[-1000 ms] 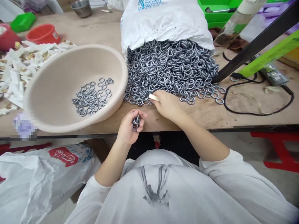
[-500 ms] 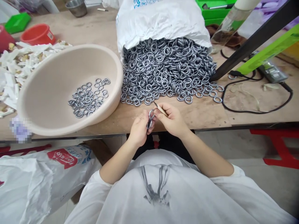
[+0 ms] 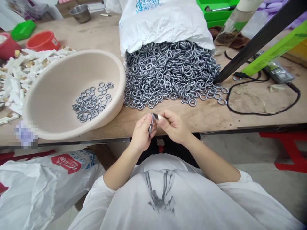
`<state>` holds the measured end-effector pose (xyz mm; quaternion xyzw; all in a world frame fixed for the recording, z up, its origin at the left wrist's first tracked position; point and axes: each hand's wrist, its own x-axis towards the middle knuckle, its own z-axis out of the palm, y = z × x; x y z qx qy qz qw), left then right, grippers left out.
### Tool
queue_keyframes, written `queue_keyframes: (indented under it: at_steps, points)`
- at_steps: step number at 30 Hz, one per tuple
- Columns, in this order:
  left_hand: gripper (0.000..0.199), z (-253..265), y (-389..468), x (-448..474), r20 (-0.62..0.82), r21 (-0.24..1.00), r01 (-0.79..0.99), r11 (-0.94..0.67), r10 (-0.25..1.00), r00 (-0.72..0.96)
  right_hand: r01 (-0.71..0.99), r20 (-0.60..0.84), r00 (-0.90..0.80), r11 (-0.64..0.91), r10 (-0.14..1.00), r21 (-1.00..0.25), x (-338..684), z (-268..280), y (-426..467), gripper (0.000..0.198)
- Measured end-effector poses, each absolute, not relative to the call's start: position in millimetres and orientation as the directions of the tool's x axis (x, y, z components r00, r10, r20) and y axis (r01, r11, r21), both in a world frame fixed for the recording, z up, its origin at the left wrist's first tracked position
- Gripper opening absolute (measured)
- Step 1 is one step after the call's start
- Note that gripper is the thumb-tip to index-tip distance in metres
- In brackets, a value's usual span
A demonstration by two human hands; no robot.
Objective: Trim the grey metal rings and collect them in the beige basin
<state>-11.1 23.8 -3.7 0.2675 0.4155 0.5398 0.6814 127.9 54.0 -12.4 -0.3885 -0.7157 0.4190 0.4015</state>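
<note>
My left hand (image 3: 143, 132) is closed around grey rings (image 3: 153, 119) just in front of the table edge; how many it holds is partly hidden by the fingers. My right hand (image 3: 174, 126) grips a small knife (image 3: 156, 117) with a dark blade and a pale handle. The blade points left and meets or nearly meets the upper ring. Beyond both hands lies a large heap of similar rings (image 3: 172, 76), spilling from a white sack (image 3: 163, 28). To the left, a beige basin (image 3: 48, 95) holds a smaller group of rings (image 3: 90, 103).
White scraps (image 3: 14, 89) are piled left of the basin. Red tubs (image 3: 43, 41), a green tray (image 3: 23, 30) and a metal bowl (image 3: 80, 13) stand farther back. At right, a dark post (image 3: 251, 46) slants above a black cable (image 3: 251, 112). A filled sack (image 3: 31, 188) sits below the table.
The knife has turned from pointing up and away to pointing left, its blade now at the ring. The ring in my left hand has tilted edge-on. The view has shifted slightly.
</note>
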Motion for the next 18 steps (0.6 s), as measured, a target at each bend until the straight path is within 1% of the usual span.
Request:
queue_keyframes:
  at_steps: [3,7,13,18]
  points:
    - [0.053,-1.2,22.9,-11.9,-0.316,0.784,-0.543,0.302,0.946,0.069,0.337,0.346,-0.420,0.498,0.839,-0.799,127.6,-11.3,45.3,0.047]
    - [0.054,-0.6,21.8,-11.8,-0.329,0.769,-0.552,0.321,0.940,0.089,0.407,0.399,-0.419,0.561,0.816,-0.720,125.0,-12.0,43.4,0.047]
    - [0.054,-0.1,19.3,-12.4,-0.322,0.755,-0.559,0.343,0.936,0.139,0.428,0.394,-0.449,0.580,0.802,-0.693,127.5,-9.7,46.1,0.047]
    - [0.053,-1.5,21.4,-16.9,-0.327,0.760,-0.547,0.352,0.934,0.148,0.412,0.353,-0.482,0.563,0.802,-0.716,125.6,-11.9,44.2,0.046]
